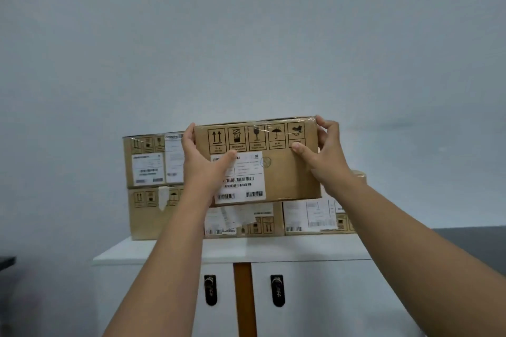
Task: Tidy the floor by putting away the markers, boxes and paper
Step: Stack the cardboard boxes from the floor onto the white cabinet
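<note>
A brown cardboard box (284, 172) with handling symbols and a white barcode label is held up in front of me, just above a lower box (246, 220) on the cabinet. My left hand (201, 164) grips its left end, thumb across the label. My right hand (324, 156) grips its right end, thumb on the front face. Two more boxes (149, 161) stand stacked at the left on the white cabinet top (301, 250), and another box (315, 217) lies at the right. No markers or paper are in view.
The white cabinet has two doors with black handles (210, 289) and a brown strip (244, 298) between them. A plain pale wall rises behind. A dark edge (6, 262) shows at far left and a dark surface (471, 238) at right.
</note>
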The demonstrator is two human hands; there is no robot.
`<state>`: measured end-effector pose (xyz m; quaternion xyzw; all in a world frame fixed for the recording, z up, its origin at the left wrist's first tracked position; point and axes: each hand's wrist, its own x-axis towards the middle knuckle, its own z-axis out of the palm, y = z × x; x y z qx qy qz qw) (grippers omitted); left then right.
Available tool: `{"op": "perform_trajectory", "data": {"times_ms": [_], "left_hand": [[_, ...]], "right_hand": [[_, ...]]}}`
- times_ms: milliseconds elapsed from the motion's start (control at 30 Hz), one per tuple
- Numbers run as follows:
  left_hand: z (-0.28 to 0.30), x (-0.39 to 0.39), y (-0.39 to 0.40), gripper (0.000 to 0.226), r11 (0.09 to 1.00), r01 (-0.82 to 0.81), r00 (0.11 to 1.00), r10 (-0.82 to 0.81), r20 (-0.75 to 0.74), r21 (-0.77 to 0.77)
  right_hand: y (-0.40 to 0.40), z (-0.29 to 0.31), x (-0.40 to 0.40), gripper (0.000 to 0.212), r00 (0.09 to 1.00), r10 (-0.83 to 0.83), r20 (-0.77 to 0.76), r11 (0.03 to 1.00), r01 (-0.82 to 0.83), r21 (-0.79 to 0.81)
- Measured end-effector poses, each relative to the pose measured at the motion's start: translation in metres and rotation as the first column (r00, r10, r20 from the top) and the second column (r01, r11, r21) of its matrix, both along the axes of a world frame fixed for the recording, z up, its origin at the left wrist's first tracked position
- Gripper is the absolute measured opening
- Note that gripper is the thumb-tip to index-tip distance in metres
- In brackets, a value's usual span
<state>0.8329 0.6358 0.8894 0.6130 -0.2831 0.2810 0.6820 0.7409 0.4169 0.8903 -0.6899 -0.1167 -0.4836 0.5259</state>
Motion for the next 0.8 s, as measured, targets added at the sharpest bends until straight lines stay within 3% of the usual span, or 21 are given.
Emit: {"op": "perform_trajectory", "data": {"times_ms": [133, 200, 333, 433, 500, 600, 700, 800], "left_hand": [[-0.005, 0.044, 0.020, 0.104, 0.978, -0.042, 0.998, 0.052, -0.044, 0.206], [-0.009, 0.062, 0.022, 0.101, 0.947, -0.137, 0.989, 0.148, -0.014, 0.290], [-0.036, 0.092, 0.011, 0.084, 0.790, -0.458, 0.889, 0.411, 0.202, 0.409], [-0.066, 0.113, 0.002, 0.075, 0.665, -0.521, 0.852, 0.440, 0.282, 0.535], [-0.081, 0.126, -0.002, 0.073, 0.634, -0.494, 0.866, 0.423, 0.268, 0.595], [-0.095, 0.143, -0.005, 0.071, 0.577, -0.443, 0.888, 0.386, 0.249, 0.686], [-0.104, 0.158, -0.009, 0.073, 0.395, -0.463, 0.865, 0.396, 0.308, 0.793], [-0.107, 0.162, -0.014, 0.071, 0.367, -0.468, 0.855, 0.418, 0.307, 0.804]], "right_hand": [[0.013, -0.004, 0.053, 0.069, 0.999, -0.019, -0.034, 0.997, 0.021, 0.079], [0.016, -0.003, 0.074, 0.071, 0.995, -0.075, -0.060, 0.996, 0.077, 0.035], [0.027, -0.009, 0.109, 0.082, 0.974, -0.192, -0.121, 0.972, 0.173, -0.156], [0.027, -0.027, 0.129, 0.082, 0.947, -0.277, -0.163, 0.939, 0.231, -0.256], [0.019, -0.041, 0.140, 0.081, 0.866, -0.432, -0.251, 0.871, 0.328, -0.367], [0.002, -0.061, 0.155, 0.072, 0.651, -0.690, -0.315, 0.684, 0.444, -0.579], [-0.008, -0.075, 0.166, 0.060, 0.579, -0.740, -0.342, 0.625, 0.404, -0.668], [-0.011, -0.077, 0.171, 0.060, 0.553, -0.759, -0.344, 0.596, 0.376, -0.709]]}}
